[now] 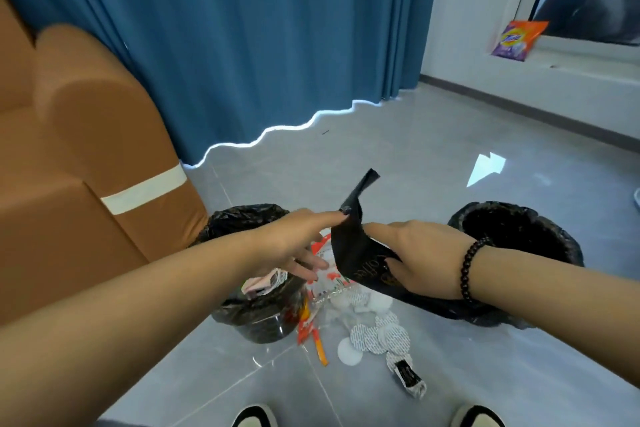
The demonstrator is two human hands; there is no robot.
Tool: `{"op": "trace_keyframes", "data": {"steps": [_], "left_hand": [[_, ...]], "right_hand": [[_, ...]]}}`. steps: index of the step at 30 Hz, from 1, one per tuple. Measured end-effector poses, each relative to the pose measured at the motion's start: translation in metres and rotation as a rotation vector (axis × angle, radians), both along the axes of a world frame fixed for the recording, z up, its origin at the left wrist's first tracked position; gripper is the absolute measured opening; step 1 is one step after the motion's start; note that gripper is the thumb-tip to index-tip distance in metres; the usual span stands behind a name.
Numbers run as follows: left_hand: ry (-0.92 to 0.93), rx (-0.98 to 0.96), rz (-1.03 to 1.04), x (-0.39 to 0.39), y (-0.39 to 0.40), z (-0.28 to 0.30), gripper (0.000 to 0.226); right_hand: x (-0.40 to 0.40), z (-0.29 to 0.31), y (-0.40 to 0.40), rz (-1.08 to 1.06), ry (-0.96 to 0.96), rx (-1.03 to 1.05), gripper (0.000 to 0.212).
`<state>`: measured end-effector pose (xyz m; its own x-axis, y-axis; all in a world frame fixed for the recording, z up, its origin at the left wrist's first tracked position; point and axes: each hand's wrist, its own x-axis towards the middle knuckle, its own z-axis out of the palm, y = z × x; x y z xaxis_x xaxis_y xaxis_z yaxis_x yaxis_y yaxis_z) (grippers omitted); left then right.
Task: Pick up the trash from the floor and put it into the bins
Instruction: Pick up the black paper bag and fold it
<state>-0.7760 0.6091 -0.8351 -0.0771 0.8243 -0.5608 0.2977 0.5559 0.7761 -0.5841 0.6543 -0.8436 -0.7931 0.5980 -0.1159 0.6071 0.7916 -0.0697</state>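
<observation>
Right hand grips black coffee wrapper mid-air between the two bins — fingers curled round its lower edge. Left hand fingers extended, index tip touching the wrapper's top. Left bin, right bin — lined black.

head-worn wide-angle view, looking forward and down, close over floor

Both bare forearms reach forward and inward. The right hand, a dark bead bracelet on its wrist, holds a grip with thumb and curled fingers. The left hand lies just beside that grip, index finger extended, other fingers relaxed.
</observation>
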Motion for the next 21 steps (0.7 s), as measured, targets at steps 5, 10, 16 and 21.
{"op": "trace_keyframes", "data": {"steps": [5,10,16,21], "left_hand": [[-0.15,0.169,0.104,0.029,0.003,0.021,0.053],[0.109,0.45,0.319,0.013,0.008,0.019,0.021],[0.034,0.38,0.278,-0.004,0.002,0.019,0.021],[-0.006,0.428,0.112,0.011,-0.002,0.023,0.02]], "right_hand": [[-0.01,0.013,-0.011,0.047,0.124,0.126,0.066],[0.003,0.029,-0.014,0.0,0.321,-0.045,0.06],[0.019,0.054,0.017,-0.329,0.85,-0.03,0.047],[0.017,0.064,0.008,-0.279,0.934,-0.135,0.039]]}}
